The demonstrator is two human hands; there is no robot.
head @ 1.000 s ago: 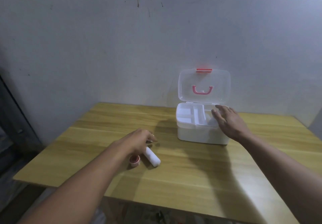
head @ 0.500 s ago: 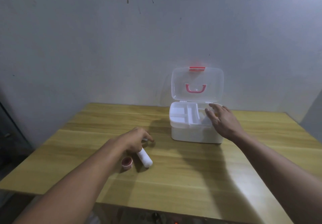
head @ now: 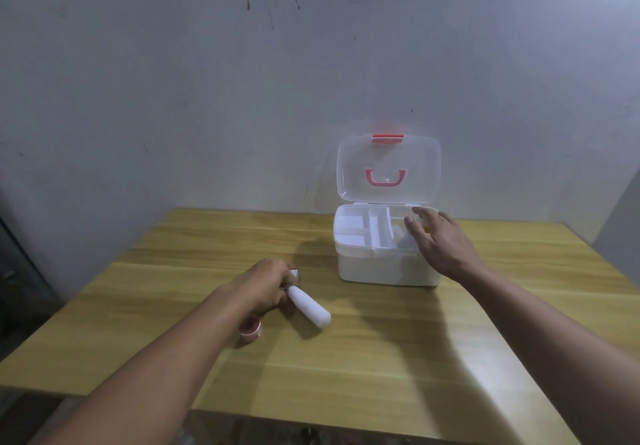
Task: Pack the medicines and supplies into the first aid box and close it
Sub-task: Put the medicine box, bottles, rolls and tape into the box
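The white first aid box (head: 384, 266) stands at the back of the wooden table (head: 381, 368). Its clear lid (head: 388, 153) with a pink handle is upright and open, showing the divided tray. My right hand (head: 441, 245) hovers over the box's right compartment with its fingers spread; a small yellowish bit shows under the fingertips. My left hand (head: 265, 287) is curled around the far end of a white gauze roll (head: 310, 307) that lies on the table. A small pink tape roll (head: 250, 329) sits just beside my left wrist.
A grey wall rises directly behind the box. The table's front edge runs close below my forearms, and its left edge drops to a dark floor area (head: 20, 271).
My left hand has tightened around the end of the white roll, and the roll has swung a little. My right hand stays over the box's right side.
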